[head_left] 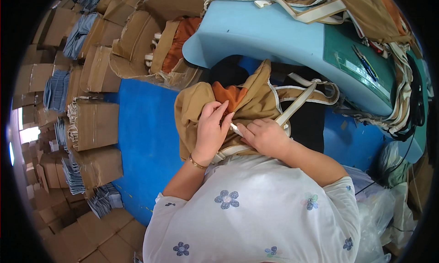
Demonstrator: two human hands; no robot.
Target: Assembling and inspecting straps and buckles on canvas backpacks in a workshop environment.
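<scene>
A tan cloth bag with an orange lining lies bunched across my lap. My left hand is closed at its edge, with thumb and fingers pinched together beside the lining. Between the two hands a short piece of white trim shows. My right hand has its fingers curled over the other end of that trim, pressing it against the tan cloth. A tan-and-white strap runs from near my right hand up to the right. The fingertips of both hands are partly hidden in the folds.
Ahead stands a light blue table with a green mat, blue-handled snips and more tan straps and cloth. An open carton holds tan and orange pieces. Stacked cartons line the left; plastic bags lie at right.
</scene>
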